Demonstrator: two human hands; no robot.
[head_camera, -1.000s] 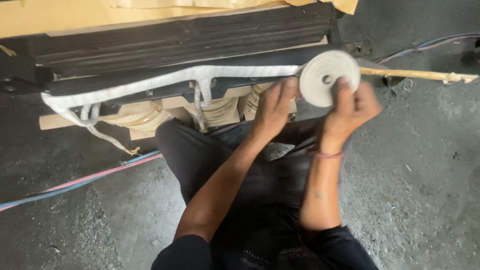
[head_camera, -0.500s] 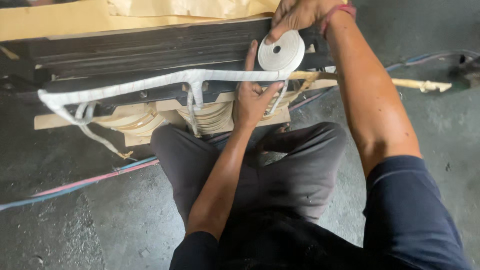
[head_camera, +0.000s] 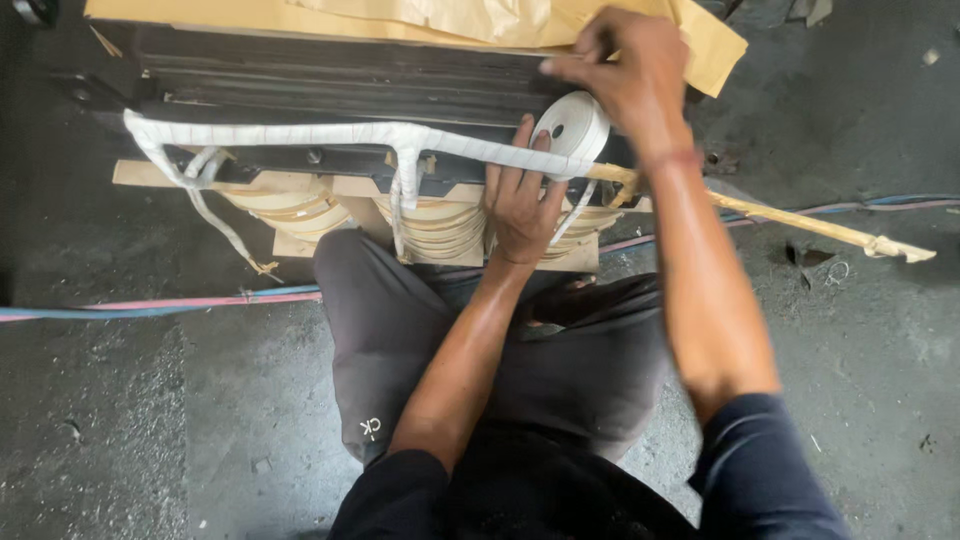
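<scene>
Here, the scene by parts:

Right hand: the right hand (head_camera: 630, 75) pinches the tape roll (head_camera: 570, 128) from above, its grip closed on the roll's rim.

Tape roll: a flat white disc of woven tape with a small centre hole, held on edge against the dark core, just above the bar's bare end.

Left hand: the left hand (head_camera: 522, 195) lies flat with fingers spread and pressed on the wrapped bar, beside the roll; its grip is open, clasping nothing.

Bar: the bar (head_camera: 330, 133) is long and thin, bound in overlapping turns of white tape along most of its length; past the hands it runs on as bare yellowish rod (head_camera: 800, 220) with a frayed tip.

Core: the core (head_camera: 340, 80) is a dark block of stacked thin plates, with tan paper (head_camera: 480, 20) lying creased on top.

Coils: cream, ribbed round coils (head_camera: 290, 210) sit under the bar on a pale wooden plank.

Floor: the floor (head_camera: 120, 420) is rough grey concrete, crossed by a pink and a blue cable (head_camera: 150, 305).
</scene>
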